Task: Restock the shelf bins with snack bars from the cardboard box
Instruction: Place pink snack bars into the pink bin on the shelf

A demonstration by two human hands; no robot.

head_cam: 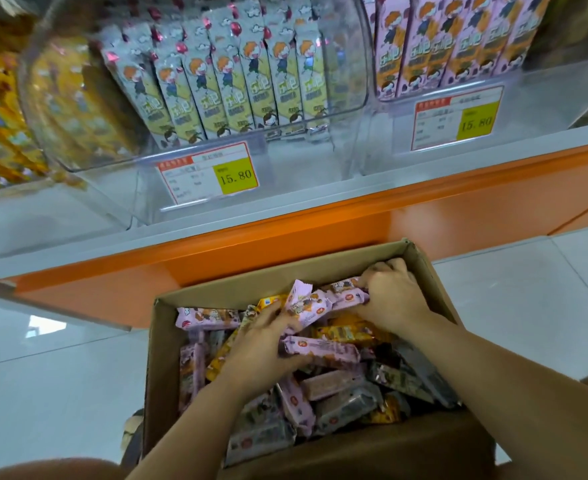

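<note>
Cardboard box (287, 276), open-topped: left hand (261, 344), fingers curled round pink snack bars (323, 351); right hand (391, 301), fingers clutching further pink bars (346, 295) (just beyond the left fingertips).

I can read 15.80 on the near price tag (209, 176) and the far price tag (457, 117); print on the snack bars (320, 351) is too blurry.

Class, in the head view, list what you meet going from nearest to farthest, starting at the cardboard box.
Cardboard box → left hand gripping pink snack bars → right hand → orange shelf base → left price tag → clear bin of green bars.
</note>
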